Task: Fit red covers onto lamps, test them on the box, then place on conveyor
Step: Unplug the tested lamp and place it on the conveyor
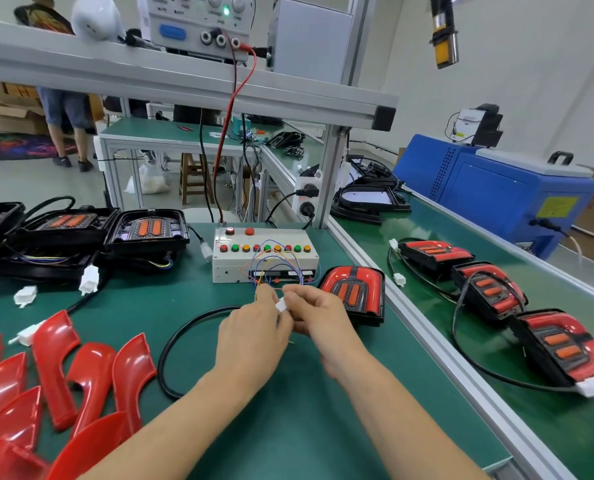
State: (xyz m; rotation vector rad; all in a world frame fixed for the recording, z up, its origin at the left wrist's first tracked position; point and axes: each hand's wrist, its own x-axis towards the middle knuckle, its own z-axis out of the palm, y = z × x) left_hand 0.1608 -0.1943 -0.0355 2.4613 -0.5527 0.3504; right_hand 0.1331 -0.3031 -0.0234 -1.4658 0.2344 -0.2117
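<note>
Centrally in the frame, both bare forearms reach up from the bottom edge and converge over the green work mat (288, 410). The left hand (254, 327) and the right hand (314, 315) meet just below the white test box with coloured push-buttons (266, 252). Fingers of both hands are curled, pinching a small white plastic connector (281, 305) between them; the left thumb and forefinger grip it from the left, the right fingertips close on it from the right. Thin coloured wires (275, 268) run from the front of the box down toward the hands. Whether the connector is one piece or two mating halves cannot be told.

Immediately right of the hands, a black-housed lamp with its red cover fitted (354, 292) lies on the mat, beside the lower right corner of the box. A black cable (171, 344) loops across the mat at centre left and ends under the left hand.

At lower left, loose glossy red plastic covers (56, 368) lie overlapping in a heap. At mid left, black lamp housings without red covers (146, 230) are stacked, with white plugs trailing from them.

On the right, beyond an aluminium rail, the green conveyor belt (427, 341) carries three finished red-covered lamps (489, 289) in a row, near one another, with cables attached.

At upper centre, a grey bench power supply (198, 29) sits on an overhead shelf, a red lead dropping to the box.
</note>
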